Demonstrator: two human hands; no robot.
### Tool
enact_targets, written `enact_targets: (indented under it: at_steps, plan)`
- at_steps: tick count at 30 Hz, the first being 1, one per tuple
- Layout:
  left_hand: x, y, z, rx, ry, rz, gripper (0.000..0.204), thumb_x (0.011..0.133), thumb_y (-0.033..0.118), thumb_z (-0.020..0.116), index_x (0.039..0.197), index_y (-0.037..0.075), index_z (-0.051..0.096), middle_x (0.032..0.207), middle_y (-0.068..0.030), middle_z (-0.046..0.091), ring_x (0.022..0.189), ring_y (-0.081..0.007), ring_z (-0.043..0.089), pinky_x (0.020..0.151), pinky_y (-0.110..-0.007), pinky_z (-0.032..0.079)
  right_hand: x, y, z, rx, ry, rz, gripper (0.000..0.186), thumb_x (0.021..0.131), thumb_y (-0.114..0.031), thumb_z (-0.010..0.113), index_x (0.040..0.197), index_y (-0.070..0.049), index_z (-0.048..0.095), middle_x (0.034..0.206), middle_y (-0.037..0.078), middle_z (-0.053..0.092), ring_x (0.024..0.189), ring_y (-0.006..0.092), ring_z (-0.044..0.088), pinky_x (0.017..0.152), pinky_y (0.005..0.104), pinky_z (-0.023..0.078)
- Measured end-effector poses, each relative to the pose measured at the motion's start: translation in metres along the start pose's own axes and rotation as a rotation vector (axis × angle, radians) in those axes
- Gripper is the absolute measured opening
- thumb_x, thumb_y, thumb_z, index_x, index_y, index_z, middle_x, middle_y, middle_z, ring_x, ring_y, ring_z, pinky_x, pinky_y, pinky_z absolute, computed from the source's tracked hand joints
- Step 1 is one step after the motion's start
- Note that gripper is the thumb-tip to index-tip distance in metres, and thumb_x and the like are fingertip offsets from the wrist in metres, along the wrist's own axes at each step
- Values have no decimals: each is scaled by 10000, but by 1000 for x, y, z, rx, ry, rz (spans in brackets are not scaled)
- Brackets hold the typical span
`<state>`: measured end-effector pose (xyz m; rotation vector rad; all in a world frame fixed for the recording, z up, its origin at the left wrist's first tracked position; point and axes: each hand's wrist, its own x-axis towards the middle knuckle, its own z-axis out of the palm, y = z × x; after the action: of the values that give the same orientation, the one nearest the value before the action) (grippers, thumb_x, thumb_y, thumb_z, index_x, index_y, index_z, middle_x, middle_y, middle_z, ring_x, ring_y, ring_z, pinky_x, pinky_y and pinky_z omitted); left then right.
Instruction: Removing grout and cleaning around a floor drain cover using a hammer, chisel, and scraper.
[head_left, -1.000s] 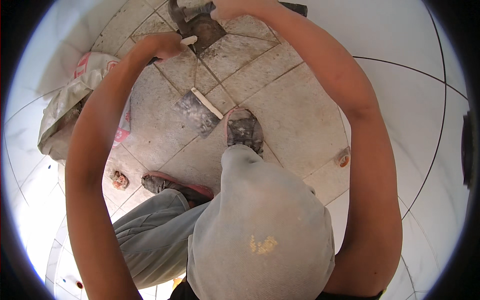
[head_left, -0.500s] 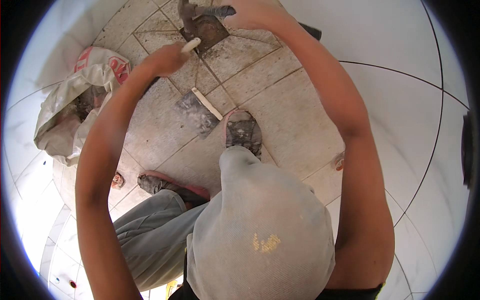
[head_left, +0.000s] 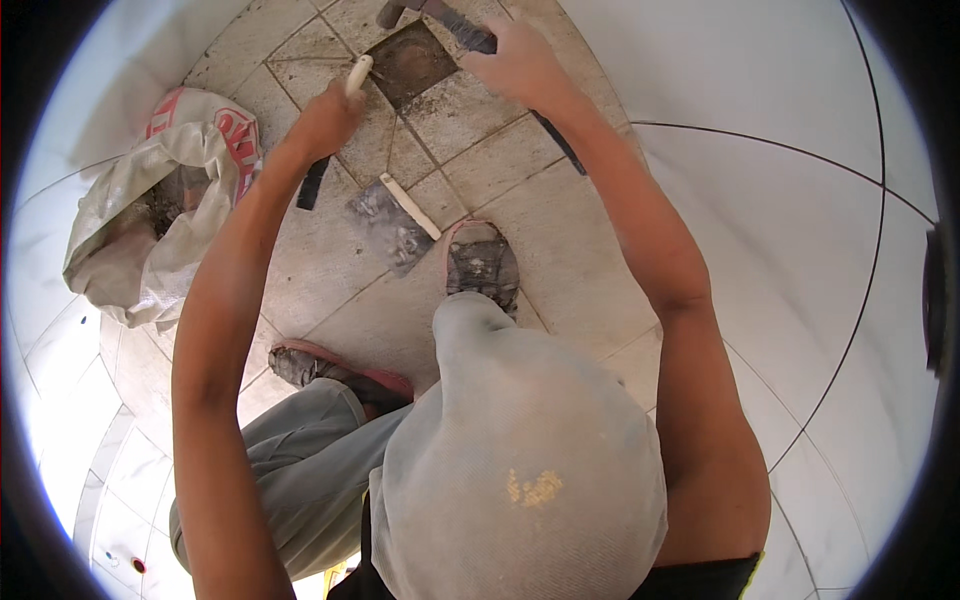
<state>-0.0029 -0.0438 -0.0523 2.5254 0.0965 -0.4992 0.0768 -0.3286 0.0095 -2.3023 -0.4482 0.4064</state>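
Note:
In my left hand [head_left: 327, 120] is a tool with a pale handle [head_left: 360, 74]; its working end cannot be made out. My right hand [head_left: 522, 65] grips a hammer [head_left: 440, 14] by its dark wrapped handle, and the metal head lies toward the upper edge. Between the hands is a dark, dirty square recess [head_left: 412, 64] in the tiled floor. The pale handle is close to its left corner, and the hammer is above its far side. Nearer to me, a flat grey trowel [head_left: 392, 232] with a pale strip along one edge lies on the tiles.
To the left stands a whitish woven sack [head_left: 150, 225] with red print, open and holding dirty rubble. White marbled wall panels [head_left: 760, 200] rise on the right. My shoes [head_left: 484, 262] and bent knee [head_left: 520, 440] occupy the near floor.
The hammer and right hand have shifted right and slightly nearer, away from the pale handle. My left hand has drawn left with its tool, uncovering more of the square recess.

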Motion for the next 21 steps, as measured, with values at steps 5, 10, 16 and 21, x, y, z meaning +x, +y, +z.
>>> enact_targets:
  at_steps: [5, 10, 16, 21]
  plan:
    - [-14, 6, -16, -76, -67, -30, 441, 1008, 399, 508, 1081, -33, 559, 876, -280, 667, 771, -442, 666, 729, -494, 507, -7, -10, 8, -51, -75, 70, 415, 877, -358, 678, 1048, 17, 637, 612, 46, 563, 483, 158, 573, 473, 322, 470]
    - [-21, 21, -17, -221, -260, -60, 438, 1009, 416, 517, 1045, -18, 562, 879, -203, 673, 750, -298, 673, 713, -455, 506, -36, -4, 19, 131, -33, 66, 426, 922, -413, 657, 990, 5, 616, 623, 32, 548, 473, 128, 545, 449, 316, 447]
    - [2, 2, -42, -535, -110, -157, 388, 1032, 379, 488, 1176, 31, 584, 805, -109, 617, 666, -187, 624, 608, -346, 515, -53, -13, 20, 471, -69, 207, 337, 955, -360, 641, 916, -29, 588, 620, -1, 519, 464, 85, 504, 424, 271, 405]
    - [-1, 37, -50, -175, -329, -63, 367, 1039, 365, 445, 1144, 45, 592, 783, -130, 607, 648, -203, 644, 538, -357, 516, -69, -1, 18, 491, -52, 323, 312, 960, -322, 642, 897, -24, 574, 652, 2, 533, 464, 75, 489, 413, 257, 389]
